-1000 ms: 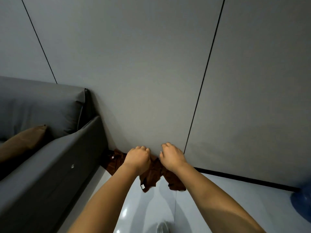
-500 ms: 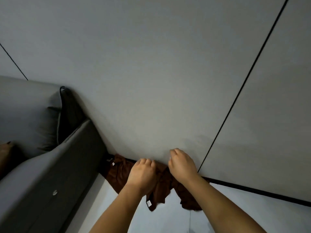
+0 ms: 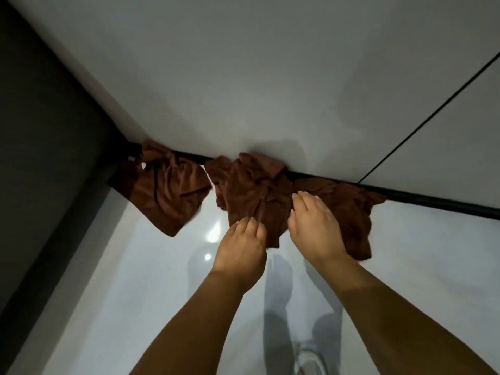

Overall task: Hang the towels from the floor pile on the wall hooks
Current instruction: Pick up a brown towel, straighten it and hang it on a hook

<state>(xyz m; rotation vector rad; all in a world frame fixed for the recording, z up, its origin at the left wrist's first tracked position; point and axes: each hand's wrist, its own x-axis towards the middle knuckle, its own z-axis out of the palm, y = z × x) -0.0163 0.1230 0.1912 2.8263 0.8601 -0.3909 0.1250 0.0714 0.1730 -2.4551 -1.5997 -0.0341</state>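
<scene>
Three brown towels (image 3: 251,196) were seen crumpled on the floor (image 3: 135,280) against the wall (image 3: 243,77). Left hand (image 3: 239,255) and right hand (image 3: 315,228) were held loosely spread just over the middle one, nothing gripped.

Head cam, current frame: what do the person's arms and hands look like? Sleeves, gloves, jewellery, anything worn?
Both forearms are bare up to the frame edge, with no sleeves in view. The left hand and right hand wear no gloves; no rings, watch or wristband show on the sides facing the camera. No markings or tags visible. Palm sides are hidden.
</scene>
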